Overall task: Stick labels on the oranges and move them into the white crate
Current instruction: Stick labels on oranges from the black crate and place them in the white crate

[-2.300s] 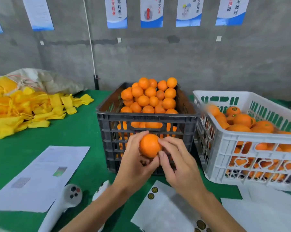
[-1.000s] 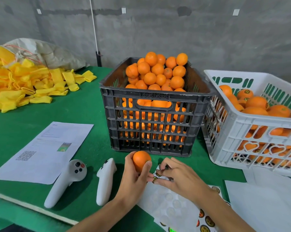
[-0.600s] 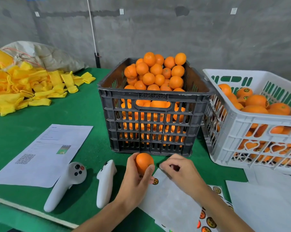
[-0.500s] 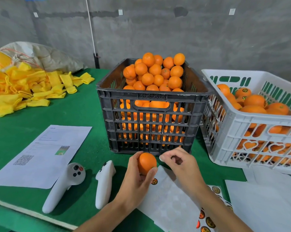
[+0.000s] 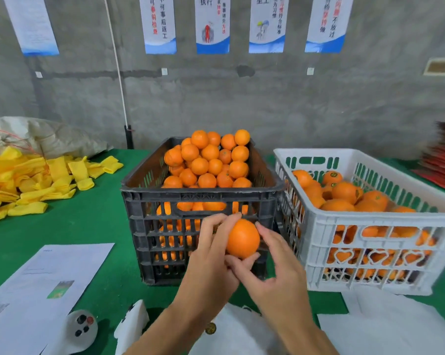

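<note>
An orange (image 5: 242, 238) is held up in front of the black crate (image 5: 201, 198), which is heaped with unlabelled oranges (image 5: 208, 160). My left hand (image 5: 211, 254) grips this orange from the left, fingers curled over its top. My right hand (image 5: 275, 267) touches it from the right and below, thumb and fingertips against its skin. The white crate (image 5: 370, 221) at the right holds oranges, some showing round labels (image 5: 332, 174). A white label sheet (image 5: 231, 331) with a round sticker (image 5: 210, 328) lies under my wrists.
Two white controllers (image 5: 80, 331) (image 5: 132, 326) lie at the front edge. A printed paper (image 5: 44, 280) is on the green table at the left, yellow foam sleeves (image 5: 24, 180) and a sack behind it. More white sheets (image 5: 385, 326) lie front right, red packets (image 5: 444, 160) far right.
Both hands have lifted the orange from just above the label sheet to the height of the black crate's front wall. My right hand now touches the orange. The camera has tilted upward.
</note>
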